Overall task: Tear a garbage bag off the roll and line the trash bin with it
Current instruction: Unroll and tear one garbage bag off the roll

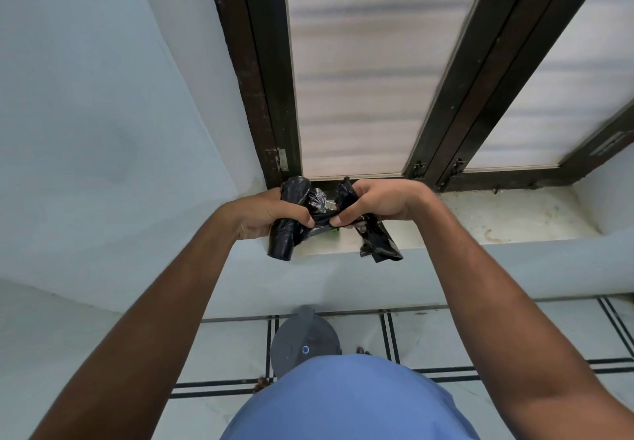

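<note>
Both hands pinch the black bag close together, left hand [271, 215] gripping the roll [286, 230], right hand [377, 204] the bag [377, 239], to tear it apart

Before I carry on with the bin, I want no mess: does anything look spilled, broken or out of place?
Nothing stands out. Both hands, left and right, grip the black bag roll above the window sill. The grey bin stands upright on the floor, lid closed.
</note>
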A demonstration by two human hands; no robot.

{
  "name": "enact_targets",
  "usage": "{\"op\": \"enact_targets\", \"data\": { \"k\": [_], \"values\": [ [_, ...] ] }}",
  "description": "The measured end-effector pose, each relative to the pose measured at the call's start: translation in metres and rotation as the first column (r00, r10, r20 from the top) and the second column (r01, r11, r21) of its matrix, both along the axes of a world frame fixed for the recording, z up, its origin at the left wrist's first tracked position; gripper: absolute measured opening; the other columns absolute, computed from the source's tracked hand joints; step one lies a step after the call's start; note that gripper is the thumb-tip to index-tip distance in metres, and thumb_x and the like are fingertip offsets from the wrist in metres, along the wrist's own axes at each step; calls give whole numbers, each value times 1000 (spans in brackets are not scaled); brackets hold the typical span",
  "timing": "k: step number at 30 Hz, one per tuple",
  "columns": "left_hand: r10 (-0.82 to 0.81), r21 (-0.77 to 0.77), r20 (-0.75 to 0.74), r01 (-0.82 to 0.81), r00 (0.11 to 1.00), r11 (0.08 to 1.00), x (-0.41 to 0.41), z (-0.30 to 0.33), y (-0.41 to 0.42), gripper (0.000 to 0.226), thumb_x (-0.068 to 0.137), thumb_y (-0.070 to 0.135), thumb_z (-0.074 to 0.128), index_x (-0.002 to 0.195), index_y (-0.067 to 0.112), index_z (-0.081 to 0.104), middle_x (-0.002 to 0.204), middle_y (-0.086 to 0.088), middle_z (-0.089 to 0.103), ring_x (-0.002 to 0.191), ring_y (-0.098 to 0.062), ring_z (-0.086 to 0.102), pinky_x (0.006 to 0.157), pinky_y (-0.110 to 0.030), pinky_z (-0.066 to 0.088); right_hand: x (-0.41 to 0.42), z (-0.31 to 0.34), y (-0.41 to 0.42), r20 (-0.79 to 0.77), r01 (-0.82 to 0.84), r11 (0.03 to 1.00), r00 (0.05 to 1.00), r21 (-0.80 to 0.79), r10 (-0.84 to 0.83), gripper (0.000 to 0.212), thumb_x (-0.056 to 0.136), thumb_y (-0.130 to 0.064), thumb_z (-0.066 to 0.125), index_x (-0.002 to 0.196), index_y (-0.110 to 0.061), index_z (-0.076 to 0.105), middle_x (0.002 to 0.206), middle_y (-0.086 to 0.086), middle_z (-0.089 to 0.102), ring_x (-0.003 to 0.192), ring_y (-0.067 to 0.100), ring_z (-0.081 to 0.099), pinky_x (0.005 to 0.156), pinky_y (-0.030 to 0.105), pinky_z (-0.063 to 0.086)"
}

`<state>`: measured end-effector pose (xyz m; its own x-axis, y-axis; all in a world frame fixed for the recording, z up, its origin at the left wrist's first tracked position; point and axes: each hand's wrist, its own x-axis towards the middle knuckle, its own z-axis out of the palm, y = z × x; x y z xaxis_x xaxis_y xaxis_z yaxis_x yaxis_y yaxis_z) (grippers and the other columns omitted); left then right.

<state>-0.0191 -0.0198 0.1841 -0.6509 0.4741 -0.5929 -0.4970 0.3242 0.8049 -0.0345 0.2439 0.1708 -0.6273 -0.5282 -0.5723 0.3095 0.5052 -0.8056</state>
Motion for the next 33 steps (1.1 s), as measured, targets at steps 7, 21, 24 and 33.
{"op": "enact_targets", "data": {
  "k": [7, 21, 24, 33],
  "values": [
    [-23, -21, -29, 23, 999, 1000, -5, 1, -4, 43, 93, -4, 79, 130, 13, 68, 116, -11, 80, 103, -23, 79, 84, -32, 65, 2, 6, 5, -2, -43, 999, 999, 13, 43, 27, 94, -27, 90, 104, -4, 84, 95, 13, 78, 85, 24, 68, 85, 38, 52],
    [-59, -16, -159, 57, 986, 998, -9, -7, -5, 45, 80, -11, 87, 119, 8, 76, 110, -7, 83, 108, -24, 78, 92, -34, 60, 12, 1, -14, -109, 29, 997, 993, -75, -38, 31, 87, -25, 92, 90, -7, 67, 73, 8, 45, 65, 20, 40, 63, 34, 34],
    [-63, -67, -207, 50, 976, 997, -11, -11, -3, 42, 77, -10, 89, 112, 10, 77, 107, -6, 84, 106, -23, 79, 93, -34, 60, 13, -5, -19, -155, 105, 994, 982, 2, -104, 42, 79, -33, 95, 85, -3, 66, 70, 9, 49, 63, 23, 41, 64, 38, 32],
    [-34, -159, -257, -7, 966, 987, -9, -15, -2, 68, 66, 6, 101, 128, 14, 73, 117, -8, 83, 115, -30, 78, 111, -53, 60, 20, -14, -35, -285, 219, 974, 938, 51, -196, 22, 85, -19, 91, 72, -20, 73, 67, -3, 60, 60, 13, 52, 57, 31, 40]
  ]
}}
